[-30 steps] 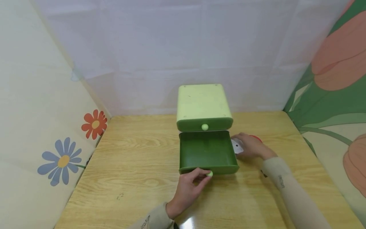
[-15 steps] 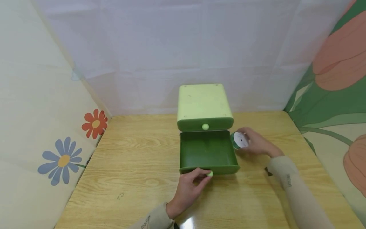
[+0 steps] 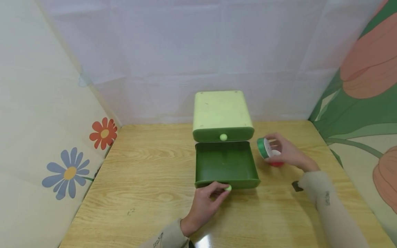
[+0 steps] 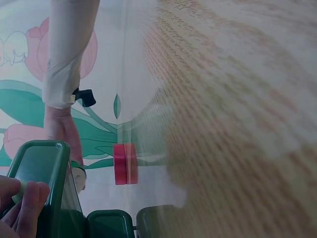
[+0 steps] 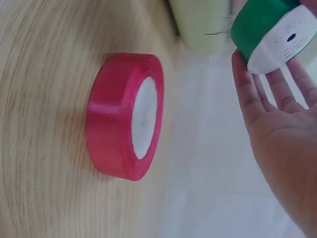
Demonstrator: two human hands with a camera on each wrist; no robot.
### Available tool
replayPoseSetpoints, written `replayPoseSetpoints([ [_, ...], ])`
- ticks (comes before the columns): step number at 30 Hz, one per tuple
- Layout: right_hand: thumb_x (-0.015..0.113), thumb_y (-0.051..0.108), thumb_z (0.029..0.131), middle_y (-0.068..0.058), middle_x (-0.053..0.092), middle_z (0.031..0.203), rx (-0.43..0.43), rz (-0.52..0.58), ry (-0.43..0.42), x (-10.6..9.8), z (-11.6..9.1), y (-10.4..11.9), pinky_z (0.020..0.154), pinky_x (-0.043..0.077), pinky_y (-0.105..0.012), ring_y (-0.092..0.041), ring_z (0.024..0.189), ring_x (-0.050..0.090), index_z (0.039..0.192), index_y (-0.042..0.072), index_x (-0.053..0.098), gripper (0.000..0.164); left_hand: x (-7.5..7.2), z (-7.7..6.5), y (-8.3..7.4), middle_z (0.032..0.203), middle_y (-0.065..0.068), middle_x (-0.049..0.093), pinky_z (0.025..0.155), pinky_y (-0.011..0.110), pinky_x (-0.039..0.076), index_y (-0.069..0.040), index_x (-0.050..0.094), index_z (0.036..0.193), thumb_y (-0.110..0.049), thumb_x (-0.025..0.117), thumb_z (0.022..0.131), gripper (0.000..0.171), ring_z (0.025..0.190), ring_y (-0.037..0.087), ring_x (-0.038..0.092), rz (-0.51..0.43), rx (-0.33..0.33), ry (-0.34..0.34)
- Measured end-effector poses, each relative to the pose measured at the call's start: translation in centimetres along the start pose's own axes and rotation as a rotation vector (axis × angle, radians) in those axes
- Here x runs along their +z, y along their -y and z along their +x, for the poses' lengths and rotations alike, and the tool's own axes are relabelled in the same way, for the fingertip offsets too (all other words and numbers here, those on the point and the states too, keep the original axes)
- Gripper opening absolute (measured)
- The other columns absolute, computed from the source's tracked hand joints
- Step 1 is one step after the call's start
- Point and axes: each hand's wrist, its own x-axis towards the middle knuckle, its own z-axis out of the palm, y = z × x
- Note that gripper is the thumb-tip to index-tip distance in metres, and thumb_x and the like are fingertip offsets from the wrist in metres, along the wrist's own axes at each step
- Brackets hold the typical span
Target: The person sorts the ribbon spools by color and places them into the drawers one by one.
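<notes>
My left hand [image 3: 203,205] pinches the round light-green knob [image 3: 228,188] of the pulled-out lower drawer [image 3: 226,184]. The inside of that drawer shows bare dark green. To the drawer's right, my right hand [image 3: 286,151] holds a roll of green ribbon [image 3: 262,148] by its edges, raised above the table. In the right wrist view the green roll [image 5: 265,27] shows a white label side, with fingertips along its rim. A roll of red ribbon [image 5: 111,116] lies flat on the table below; from the head it is partly hidden behind my right hand.
The light-green cabinet [image 3: 221,110] stands towards the back of the wooden table [image 3: 149,165], its upper drawer [image 3: 207,134] pushed in. A white sheet hangs behind, and flower-printed panels [image 3: 366,69] rise at both sides.
My right hand has lifted the green ribbon roll from beside the drawer and drawn it slightly right and back, uncovering part of the red roll. My left hand keeps its place on the knob.
</notes>
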Motion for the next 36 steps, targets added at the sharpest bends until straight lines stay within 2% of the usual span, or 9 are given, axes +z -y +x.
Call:
replayPoseSetpoints([
  [4, 0.089, 0.012, 0.082, -0.019, 0.048, 0.149, -0.031, 0.086, 0.006, -0.3, -0.4, 0.5, 0.113, 0.045, -0.061, -0.044, 0.137, 0.050, 0.147, 0.007, 0.038, 0.083, 0.0, 0.1, 0.0, 0.097, 0.005, 0.080, 0.070, 0.016, 0.061, -0.010, 0.074, 0.107, -0.007, 0.076, 0.094, 0.013, 0.080, 0.010, 0.076, 0.007, 0.008, -0.003],
  [10, 0.088, 0.004, 0.081, -0.019, 0.051, 0.146, -0.064, 0.169, 0.015, -0.5, -0.9, 1.3, 0.106, 0.053, -0.026, -0.022, 0.130, 0.059, 0.145, 0.007, 0.040, 0.080, -0.2, 0.1, -0.1, 0.097, 0.004, 0.080, 0.071, 0.016, 0.062, -0.011, 0.074, 0.107, -0.010, 0.076, 0.095, 0.012, 0.083, 0.007, 0.075, 0.008, -0.018, 0.006],
  [13, 0.087, 0.002, 0.081, -0.016, 0.052, 0.145, -0.078, 0.187, 0.028, -0.4, -1.1, 1.7, 0.102, 0.052, -0.019, -0.010, 0.126, 0.060, 0.144, 0.008, 0.040, 0.079, -0.2, 0.1, -0.2, 0.097, 0.005, 0.080, 0.071, 0.017, 0.062, -0.010, 0.074, 0.106, -0.008, 0.076, 0.094, 0.013, 0.083, 0.006, 0.075, 0.011, -0.030, 0.007],
  [16, 0.086, 0.003, 0.082, -0.014, 0.052, 0.146, -0.091, 0.181, 0.046, -0.3, -1.1, 2.0, 0.102, 0.051, -0.019, -0.007, 0.126, 0.058, 0.145, 0.009, 0.040, 0.079, -0.2, 0.0, -0.2, 0.096, 0.005, 0.080, 0.070, 0.018, 0.062, -0.010, 0.075, 0.106, -0.006, 0.077, 0.093, 0.014, 0.083, 0.006, 0.075, 0.006, -0.038, 0.008],
  [25, 0.085, -0.001, 0.081, -0.017, 0.053, 0.147, -0.168, 0.178, 0.092, 0.5, -0.9, 3.1, 0.106, 0.052, -0.025, -0.011, 0.127, 0.059, 0.147, 0.005, 0.041, 0.080, 0.0, 0.0, -0.1, 0.097, 0.005, 0.080, 0.069, 0.017, 0.062, -0.009, 0.075, 0.107, -0.001, 0.077, 0.092, 0.017, 0.081, 0.010, 0.076, -0.005, -0.012, 0.000],
  [32, 0.088, 0.000, 0.079, -0.013, 0.056, 0.142, -0.221, 0.139, 0.129, 1.5, -0.6, 4.4, 0.099, 0.056, -0.030, -0.022, 0.123, 0.061, 0.145, 0.010, 0.047, 0.078, 0.0, 0.0, -0.2, 0.096, 0.006, 0.080, 0.069, 0.017, 0.062, -0.009, 0.075, 0.107, -0.006, 0.076, 0.094, 0.013, 0.081, 0.008, 0.075, -0.007, -0.006, -0.001],
  [36, 0.091, 0.003, 0.076, -0.009, 0.056, 0.142, -0.236, 0.099, 0.136, 2.0, -0.5, 5.2, 0.099, 0.055, -0.027, -0.023, 0.123, 0.060, 0.145, 0.012, 0.050, 0.080, 0.0, 0.0, -0.3, 0.097, 0.005, 0.080, 0.069, 0.017, 0.062, -0.009, 0.074, 0.107, -0.007, 0.076, 0.095, 0.012, 0.083, 0.007, 0.075, -0.010, -0.020, 0.005],
])
